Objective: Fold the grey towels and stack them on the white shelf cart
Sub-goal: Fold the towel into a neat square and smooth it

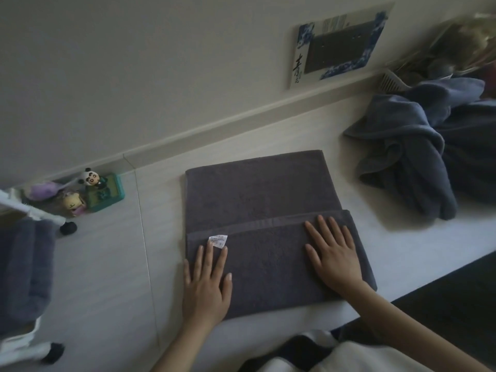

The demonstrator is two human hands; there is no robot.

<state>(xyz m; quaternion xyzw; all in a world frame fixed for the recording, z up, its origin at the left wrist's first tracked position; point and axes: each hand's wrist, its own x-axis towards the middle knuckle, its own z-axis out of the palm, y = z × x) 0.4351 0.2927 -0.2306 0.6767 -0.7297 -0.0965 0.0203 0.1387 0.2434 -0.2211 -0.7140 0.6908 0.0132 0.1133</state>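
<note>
A dark grey towel (257, 194) lies partly folded on the pale floor, its near part turned over the rest, with a white label (218, 240) showing near the fold edge. My left hand (208, 281) rests flat on the towel's near left corner, fingers straight, just below the label. My right hand (334, 253) presses flat on the near right part of the folded flap. At the far left stands the white shelf cart (29, 212) on black wheels, with folded grey towels (22, 267) on its shelf.
A heap of unfolded blue-grey towels (418, 146) spills from a white basket (390, 81) at the right. Small toy figures (92, 193) stand by the skirting board at the left. A picture card (338, 41) leans on the wall. A dark mat (461, 299) borders the near right.
</note>
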